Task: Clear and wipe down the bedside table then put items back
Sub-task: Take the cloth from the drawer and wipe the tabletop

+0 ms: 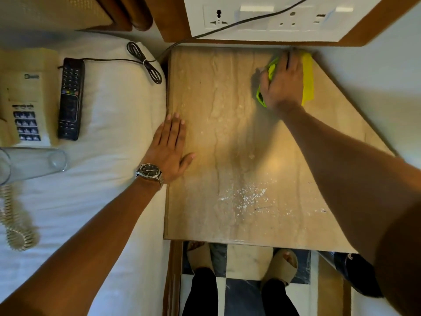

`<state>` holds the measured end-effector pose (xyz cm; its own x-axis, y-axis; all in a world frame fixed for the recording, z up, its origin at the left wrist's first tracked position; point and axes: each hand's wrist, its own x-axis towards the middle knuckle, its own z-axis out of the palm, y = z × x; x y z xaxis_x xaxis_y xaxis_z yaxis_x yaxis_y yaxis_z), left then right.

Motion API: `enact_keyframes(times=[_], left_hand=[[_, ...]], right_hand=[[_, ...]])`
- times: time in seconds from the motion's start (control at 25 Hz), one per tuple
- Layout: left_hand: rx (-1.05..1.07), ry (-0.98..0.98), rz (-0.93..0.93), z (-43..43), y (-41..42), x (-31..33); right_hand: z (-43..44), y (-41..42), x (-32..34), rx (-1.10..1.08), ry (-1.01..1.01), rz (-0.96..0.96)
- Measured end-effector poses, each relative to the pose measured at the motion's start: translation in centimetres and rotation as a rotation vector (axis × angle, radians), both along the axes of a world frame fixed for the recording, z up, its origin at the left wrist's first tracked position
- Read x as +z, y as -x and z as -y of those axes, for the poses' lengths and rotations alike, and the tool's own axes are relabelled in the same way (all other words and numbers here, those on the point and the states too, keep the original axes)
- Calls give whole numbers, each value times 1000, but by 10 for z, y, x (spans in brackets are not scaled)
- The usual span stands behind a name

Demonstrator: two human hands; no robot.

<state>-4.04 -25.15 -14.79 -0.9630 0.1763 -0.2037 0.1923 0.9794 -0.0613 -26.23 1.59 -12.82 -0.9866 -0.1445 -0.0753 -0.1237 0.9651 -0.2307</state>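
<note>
Right hand (283, 83) presses flat on the cloth (307, 78) at the far right corner of the table (216, 99); left hand (169, 144) lies spread on its left edge; phone (25, 96), remote (70, 99), glass (32, 163) (tipped over) lie on the bed (114, 133).

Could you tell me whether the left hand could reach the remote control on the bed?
Probably yes: only bare bedding lies between the left hand and the remote control.
</note>
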Motion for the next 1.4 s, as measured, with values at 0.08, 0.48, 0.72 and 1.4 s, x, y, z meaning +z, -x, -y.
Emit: enact_keyframes(times=[0.08,0.48,0.72,1.4], left_hand=[[-7,-19,-9,1,2,-2],[-5,-21,-18,1,3,1],[6,-3,-3,-2,3,6],[111,53,168,-8,1,20]], right_hand=[[18,-8,1,-83,54,45],[50,-141,2,377,102,113],[24,-264,0,451,136,160],[-134,-289,-16,446,10,76]])
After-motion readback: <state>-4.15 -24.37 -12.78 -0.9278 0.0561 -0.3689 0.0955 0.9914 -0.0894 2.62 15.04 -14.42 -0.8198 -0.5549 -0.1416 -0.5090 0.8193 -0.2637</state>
